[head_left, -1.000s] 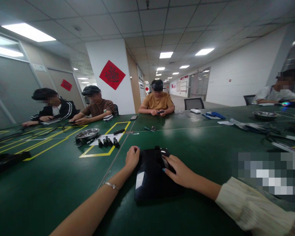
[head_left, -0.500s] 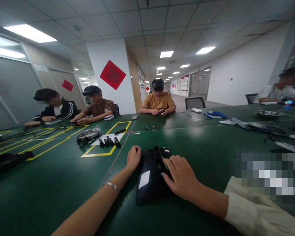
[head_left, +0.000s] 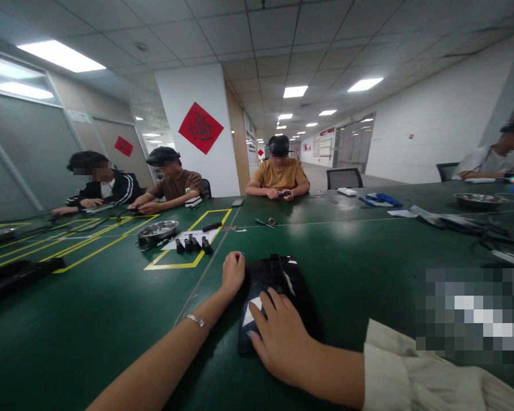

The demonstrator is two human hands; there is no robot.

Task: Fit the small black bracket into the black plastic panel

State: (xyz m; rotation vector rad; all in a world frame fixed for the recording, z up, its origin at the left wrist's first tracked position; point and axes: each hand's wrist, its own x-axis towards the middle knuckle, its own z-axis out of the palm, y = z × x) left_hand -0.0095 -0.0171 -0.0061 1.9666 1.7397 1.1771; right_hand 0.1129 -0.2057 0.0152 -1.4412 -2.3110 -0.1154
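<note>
A flat, glossy black pouch-like object (head_left: 285,279) lies on the green table (head_left: 351,257) right in front of me. My left hand (head_left: 232,273) rests at its upper left corner, fingers curled against the edge. My right hand (head_left: 278,337) lies palm down on its near end, fingers spread flat over the surface. A bracelet sits on my left wrist, and a cream sleeve covers my right forearm.
A metal bowl (head_left: 157,230), a white sheet and several small black parts (head_left: 192,245) sit inside a yellow taped rectangle to the left. Three people sit across the table and another at the far right. Cables and a second bowl (head_left: 478,199) lie at the right.
My right hand has slid from the far right part of the black object down to its near end. My left hand has stayed at the upper left corner.
</note>
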